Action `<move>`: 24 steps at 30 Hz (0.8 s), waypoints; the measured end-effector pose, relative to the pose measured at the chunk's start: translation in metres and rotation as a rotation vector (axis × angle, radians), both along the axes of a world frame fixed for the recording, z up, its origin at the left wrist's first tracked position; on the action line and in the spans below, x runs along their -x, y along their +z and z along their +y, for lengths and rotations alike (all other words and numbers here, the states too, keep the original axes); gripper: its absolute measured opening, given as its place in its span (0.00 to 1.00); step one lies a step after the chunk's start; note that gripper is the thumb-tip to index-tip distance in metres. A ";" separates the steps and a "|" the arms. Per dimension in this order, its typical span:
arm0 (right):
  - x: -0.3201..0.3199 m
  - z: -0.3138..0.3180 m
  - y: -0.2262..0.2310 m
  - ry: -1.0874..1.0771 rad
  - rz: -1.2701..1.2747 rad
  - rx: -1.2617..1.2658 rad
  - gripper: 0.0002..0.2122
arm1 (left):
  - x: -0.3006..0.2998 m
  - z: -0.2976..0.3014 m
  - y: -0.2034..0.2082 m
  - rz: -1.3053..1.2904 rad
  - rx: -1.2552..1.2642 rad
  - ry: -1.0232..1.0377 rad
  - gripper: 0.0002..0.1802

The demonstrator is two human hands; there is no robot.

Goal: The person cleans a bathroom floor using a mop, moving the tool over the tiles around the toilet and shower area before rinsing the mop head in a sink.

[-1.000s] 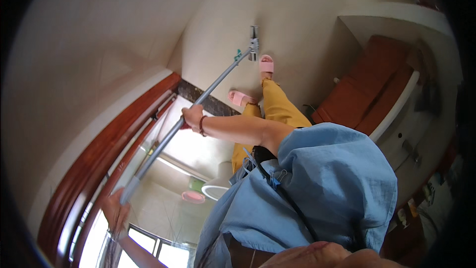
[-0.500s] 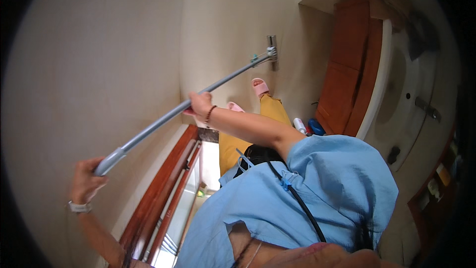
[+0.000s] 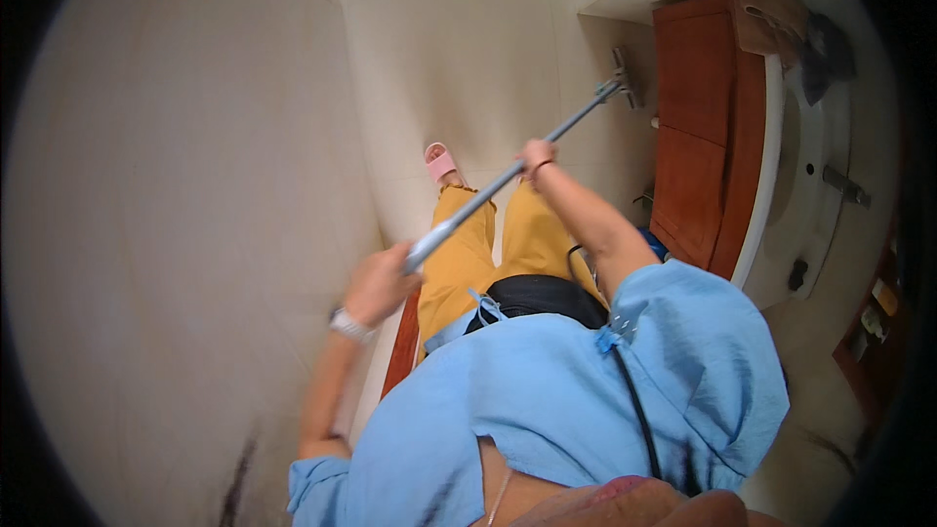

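I hold a mop with a long grey pole (image 3: 478, 202) slanting from lower left to upper right. My left hand (image 3: 379, 285), with a pale watch at its wrist, is closed around the pole's near end. Farther along, my right hand (image 3: 538, 153), wearing a dark bracelet, grips the pole. The narrow metallic mop head (image 3: 626, 78) is low by the floor, close to the left side of a reddish-brown cabinet (image 3: 691, 127). Motion blurs the left hand and the mop head a little.
A white washbasin (image 3: 781, 171) with a metal tap (image 3: 845, 185) tops the cabinet; brown cloth (image 3: 766, 15) hangs at its far end. My foot in a pink slipper (image 3: 441, 162) stands on the beige tiled floor (image 3: 459, 59). A wooden rail (image 3: 401, 346) lies at lower left.
Both hands and the mop have swung to the right, and the mop head is now nearer the cabinet. My body has turned, so less of the wooden rail shows.
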State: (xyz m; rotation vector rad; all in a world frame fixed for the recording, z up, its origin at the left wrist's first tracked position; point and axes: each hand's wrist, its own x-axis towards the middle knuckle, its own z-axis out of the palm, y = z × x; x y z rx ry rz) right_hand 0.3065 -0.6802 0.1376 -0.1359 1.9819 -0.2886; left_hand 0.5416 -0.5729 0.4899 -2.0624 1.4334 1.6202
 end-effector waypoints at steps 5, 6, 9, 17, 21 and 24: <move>-0.174 0.067 0.067 1.785 -0.191 -0.042 0.17 | -0.143 0.031 0.076 -0.340 -0.149 0.120 0.21; -0.193 0.070 0.085 1.315 -0.455 -0.112 0.20 | -0.159 0.031 0.092 -0.447 -0.159 0.041 0.19; -0.223 0.075 0.127 -0.131 -0.802 -0.227 0.30 | -0.188 0.026 0.103 -0.596 -0.230 -0.105 0.14; -0.043 -0.072 -0.048 -0.055 -0.017 0.170 0.20 | -0.044 -0.145 -0.035 -0.251 -0.024 -0.196 0.15; 0.145 -0.192 -0.082 -0.249 -0.015 0.277 0.12 | 0.100 -0.237 -0.098 -0.117 0.054 -0.294 0.16; 0.156 -0.223 -0.048 -0.150 -0.230 0.165 0.14 | 0.100 -0.262 -0.115 -0.108 0.072 -0.343 0.16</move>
